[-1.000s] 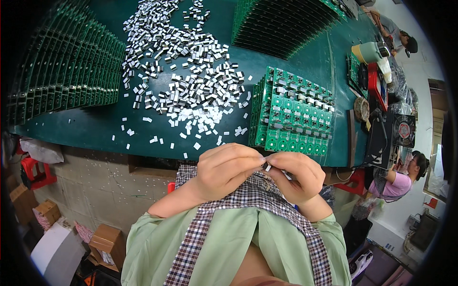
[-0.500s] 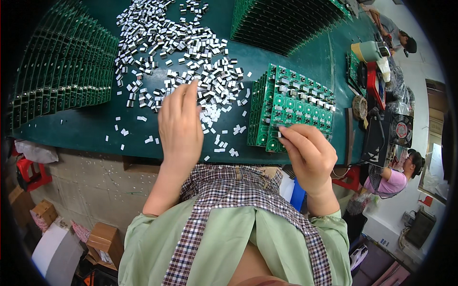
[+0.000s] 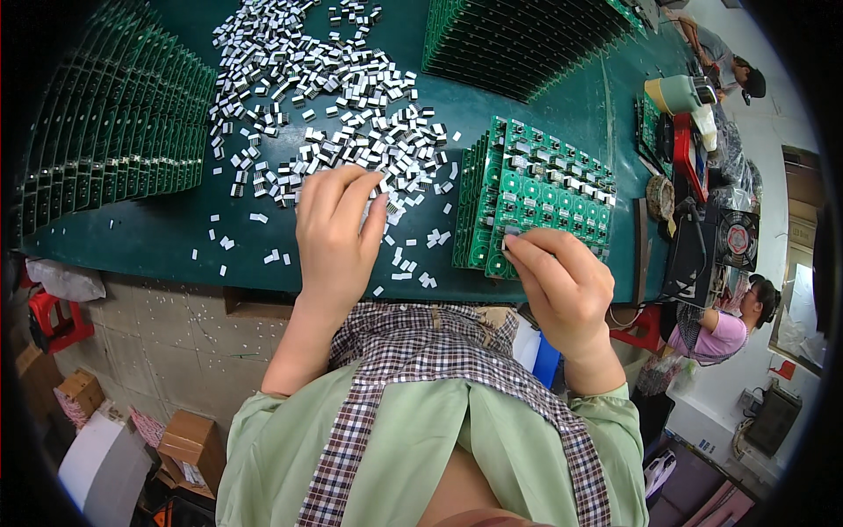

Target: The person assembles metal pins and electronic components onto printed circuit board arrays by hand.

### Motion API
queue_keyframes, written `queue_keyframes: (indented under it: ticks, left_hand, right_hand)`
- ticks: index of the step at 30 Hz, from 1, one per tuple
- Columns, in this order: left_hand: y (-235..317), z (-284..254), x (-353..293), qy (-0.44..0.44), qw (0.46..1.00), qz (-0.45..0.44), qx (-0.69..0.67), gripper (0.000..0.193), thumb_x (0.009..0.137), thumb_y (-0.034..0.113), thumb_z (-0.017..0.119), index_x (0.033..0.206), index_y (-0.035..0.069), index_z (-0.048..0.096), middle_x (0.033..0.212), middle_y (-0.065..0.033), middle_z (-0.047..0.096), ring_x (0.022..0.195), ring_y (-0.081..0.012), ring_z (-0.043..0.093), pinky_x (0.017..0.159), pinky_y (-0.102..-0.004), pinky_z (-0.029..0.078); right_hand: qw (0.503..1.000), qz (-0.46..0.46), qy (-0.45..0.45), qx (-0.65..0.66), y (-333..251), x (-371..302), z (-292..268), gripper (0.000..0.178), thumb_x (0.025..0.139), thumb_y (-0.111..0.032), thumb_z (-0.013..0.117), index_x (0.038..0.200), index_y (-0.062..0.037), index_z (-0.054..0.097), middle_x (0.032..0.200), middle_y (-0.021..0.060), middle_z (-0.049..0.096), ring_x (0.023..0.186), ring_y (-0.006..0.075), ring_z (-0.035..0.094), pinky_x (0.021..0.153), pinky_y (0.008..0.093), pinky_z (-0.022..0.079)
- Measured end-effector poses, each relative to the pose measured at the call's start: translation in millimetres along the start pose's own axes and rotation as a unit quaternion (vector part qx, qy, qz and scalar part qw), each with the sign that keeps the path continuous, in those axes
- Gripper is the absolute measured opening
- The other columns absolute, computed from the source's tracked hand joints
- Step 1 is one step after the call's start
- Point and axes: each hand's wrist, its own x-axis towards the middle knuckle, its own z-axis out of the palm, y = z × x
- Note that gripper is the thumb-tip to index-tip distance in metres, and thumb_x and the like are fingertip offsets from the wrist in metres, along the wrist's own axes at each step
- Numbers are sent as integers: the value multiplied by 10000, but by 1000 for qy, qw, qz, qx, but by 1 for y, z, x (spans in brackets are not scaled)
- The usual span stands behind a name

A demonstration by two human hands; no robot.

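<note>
Green felt covers the workbench (image 3: pixel 140 246), and a loose heap of small silver-and-black components (image 3: pixel 334 114) is scattered across its middle. The left hand (image 3: pixel 338 237) rests palm down at the near edge of that heap, fingers curled onto the parts; whether it has pinched one up cannot be told, as the fingertips hide what is under them. The right hand (image 3: pixel 562 285) is closed, thumb and forefinger pressed together at the near edge of a green circuit board (image 3: pixel 544 189) that tops a stack of like boards just right of the heap; a small part seems gripped there, though it is too small to be sure. Rows of upright green boards (image 3: pixel 114 132) stand at the far left, and another bank (image 3: pixel 527 39) lies beyond. At the right edge sits a small black fan (image 3: pixel 736 239), with another person in pink (image 3: pixel 716 329) seated below it.
</note>
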Motion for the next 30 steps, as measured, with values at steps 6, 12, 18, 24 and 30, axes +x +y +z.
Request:
queue_keyframes:
  ticks: [6,12,18,24,30]
  left_hand:
    - [23,-13,-7,-83,938,-97,-323,194,752,-6,671,946,-2,664,866,-100,653,783,-199,622,711,-301,480]
    - [46,-19,-18,-268,786,-160,-533,196,830,-62,588,1022,-60,629,1059,-123,617,973,-171,595,848,-282,484]
    - [49,-16,-27,-255,679,-206,-657,204,879,0,595,1074,-49,633,1053,-82,587,881,-120,584,757,-231,481]
    - [51,-21,-26,-294,633,-210,-684,204,904,15,579,1088,-57,629,1049,-68,578,867,-81,570,689,-194,465]
    - [55,-16,-31,-266,603,-269,-702,188,860,49,636,1004,-70,650,1027,-132,604,947,-178,579,837,-295,477]
  right_hand:
    - [1000,-12,25,-8,3,-4,5,311,602,37,669,912,7,663,832,95,620,678,225,632,546,297,506]
    - [1000,2,14,-24,-1,-3,2,286,637,18,689,922,0,670,832,94,625,691,220,636,553,301,512]
    - [991,7,10,133,-21,-6,-6,344,619,-20,781,945,-5,672,890,101,621,719,206,634,562,294,514]
    - [954,123,49,270,-28,-17,5,426,596,-15,810,989,-27,646,897,92,615,738,208,628,602,276,517]
    - [983,1,130,132,-33,-27,15,301,598,-16,804,865,-24,664,824,84,618,671,203,621,543,279,513]
